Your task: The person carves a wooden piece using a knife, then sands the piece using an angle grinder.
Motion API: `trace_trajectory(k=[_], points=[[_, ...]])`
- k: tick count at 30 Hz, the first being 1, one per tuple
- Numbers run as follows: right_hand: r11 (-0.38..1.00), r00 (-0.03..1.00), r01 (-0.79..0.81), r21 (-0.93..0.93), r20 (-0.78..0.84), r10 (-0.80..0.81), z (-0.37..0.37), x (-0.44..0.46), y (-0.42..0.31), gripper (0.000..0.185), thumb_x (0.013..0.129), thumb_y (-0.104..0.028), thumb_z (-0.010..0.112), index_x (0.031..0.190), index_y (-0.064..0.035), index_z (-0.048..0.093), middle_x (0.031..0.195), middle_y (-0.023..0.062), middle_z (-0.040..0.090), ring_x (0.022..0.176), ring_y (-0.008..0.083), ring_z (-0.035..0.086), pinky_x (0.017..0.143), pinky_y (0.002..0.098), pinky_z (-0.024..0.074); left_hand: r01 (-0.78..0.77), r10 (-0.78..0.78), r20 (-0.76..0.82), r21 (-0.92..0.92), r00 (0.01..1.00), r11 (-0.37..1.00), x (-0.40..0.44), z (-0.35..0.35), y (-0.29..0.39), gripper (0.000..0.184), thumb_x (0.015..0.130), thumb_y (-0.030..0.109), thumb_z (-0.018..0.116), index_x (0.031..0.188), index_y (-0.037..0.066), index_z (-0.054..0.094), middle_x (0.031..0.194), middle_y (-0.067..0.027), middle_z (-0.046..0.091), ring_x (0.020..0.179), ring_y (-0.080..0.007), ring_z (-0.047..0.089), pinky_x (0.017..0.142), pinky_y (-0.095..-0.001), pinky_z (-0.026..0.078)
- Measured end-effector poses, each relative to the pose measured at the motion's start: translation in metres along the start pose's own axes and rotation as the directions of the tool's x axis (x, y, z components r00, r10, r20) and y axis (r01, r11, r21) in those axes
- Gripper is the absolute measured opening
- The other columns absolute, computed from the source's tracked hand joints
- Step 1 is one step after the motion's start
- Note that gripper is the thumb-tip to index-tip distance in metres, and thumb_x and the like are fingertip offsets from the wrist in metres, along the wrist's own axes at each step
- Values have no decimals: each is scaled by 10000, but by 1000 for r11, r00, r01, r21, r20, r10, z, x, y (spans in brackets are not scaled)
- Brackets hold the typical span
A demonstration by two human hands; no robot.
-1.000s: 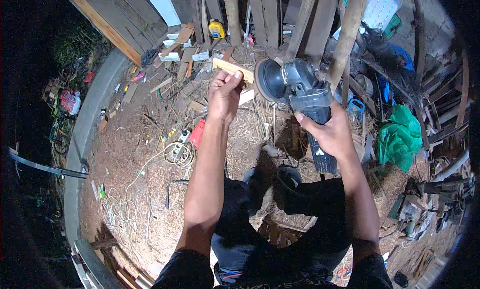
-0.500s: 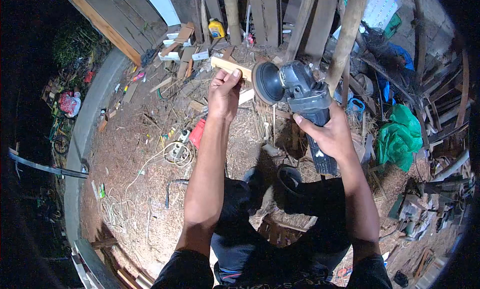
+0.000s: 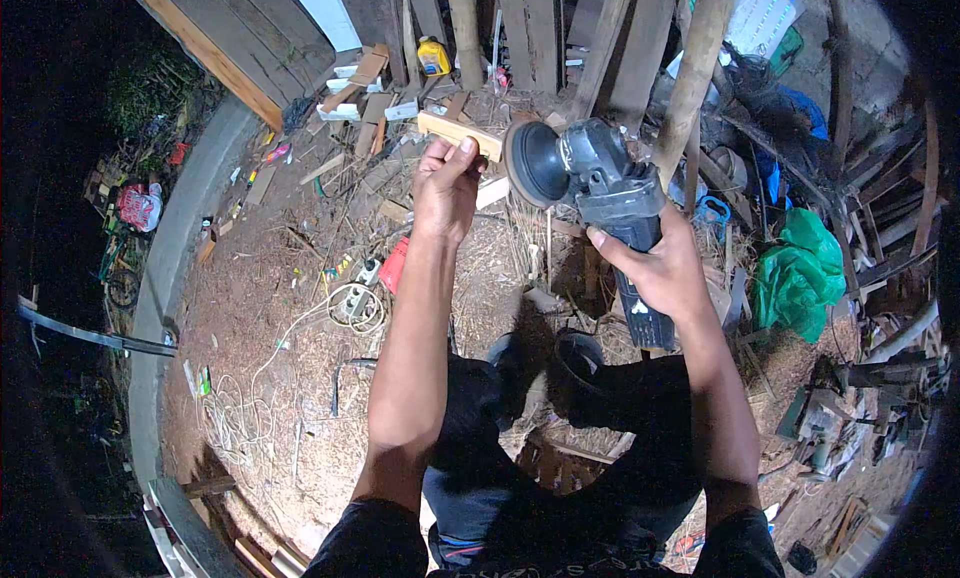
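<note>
Between the thumb and fingers of my left hand is a short, pale wood piece, its free end pointing up and left. My right hand is wrapped round the dark body of an angle grinder. A round sanding disc on a black backing pad faces left on the tool, beside the right end of the wood. Disc and wood are very close; I cannot tell whether they touch. My left fingertips are partly hidden behind the wood.
A power strip with a tangled pale cable lies on the sawdust-covered ground to the left. Near it is a red object. A green plastic bag lies at right. Boards and a yellow container stand at the back.
My left hand and the wood piece have shifted slightly left, and the wood has turned a little, showing more of its face. The grinder has hardly moved.
</note>
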State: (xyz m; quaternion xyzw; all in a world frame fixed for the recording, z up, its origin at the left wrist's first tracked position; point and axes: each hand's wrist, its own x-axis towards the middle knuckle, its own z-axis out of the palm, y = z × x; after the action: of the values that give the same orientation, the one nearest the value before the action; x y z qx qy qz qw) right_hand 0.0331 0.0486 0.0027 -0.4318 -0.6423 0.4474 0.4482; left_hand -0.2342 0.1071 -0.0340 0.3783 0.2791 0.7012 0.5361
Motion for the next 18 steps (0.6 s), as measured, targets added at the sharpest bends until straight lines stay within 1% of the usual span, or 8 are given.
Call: trace_trajectory(k=[1,4,7,10,13,16,18], points=[[1000,1000,15,23,-6,-14,0,0,1,438,787,-75,774,1177,-18,584,1045,59,673,947,125,615,887,297,475,3,-3,8,5,1000,1000,-1,0,0,238,876,214,704,1064,98,615,984,1,669,887,-116,581,796,-280,411],[999,999,32,41,-9,-31,2,1,-2,464,765,-93,787,1166,14,580,1051,117,688,952,154,654,878,314,503,12,-12,2,20,1000,1000,-2,2,-1,240,876,201,702,1075,97,617,984,-2,671,875,-118,580,787,-278,413],[998,999,36,43,-21,-36,4,-1,-5,452,768,-82,782,1163,12,583,1045,109,690,951,151,654,874,314,504,15,-15,-29,13,999,1000,-2,3,-1,235,880,191,695,1079,93,617,988,-9,674,861,-122,586,783,-284,424],[999,999,48,16,-25,-48,5,-2,-2,456,765,-90,789,1159,12,583,1045,111,691,951,155,656,875,314,504,15,-15,-47,3,999,1000,-2,5,-3,233,885,191,687,1082,88,617,997,-15,676,849,-127,595,785,-292,437],[995,1000,6,-103,-18,-8,2,-3,-6,457,762,-122,799,1146,12,590,1037,116,697,947,162,661,874,317,504,18,-18,-54,-2,998,1000,-2,5,-4,230,887,199,684,1075,85,616,998,-17,677,849,-133,605,788,-297,447],[1000,1000,-11,-20,-12,11,3,-3,-4,461,758,-161,807,1131,12,599,1027,121,702,942,168,666,871,323,504,33,-34,-56,-15,998,999,-2,1,-4,227,885,215,688,1058,88,615,983,-9,674,861,-135,605,787,-290,440],[1000,1000,14,17,-11,-14,3,-3,2,463,760,-164,806,1133,12,597,1027,125,702,943,168,666,870,324,505,26,-27,-47,-22,999,999,-1,1,-1,228,883,229,694,1047,93,614,973,0,669,871,-133,600,784,-284,429]])
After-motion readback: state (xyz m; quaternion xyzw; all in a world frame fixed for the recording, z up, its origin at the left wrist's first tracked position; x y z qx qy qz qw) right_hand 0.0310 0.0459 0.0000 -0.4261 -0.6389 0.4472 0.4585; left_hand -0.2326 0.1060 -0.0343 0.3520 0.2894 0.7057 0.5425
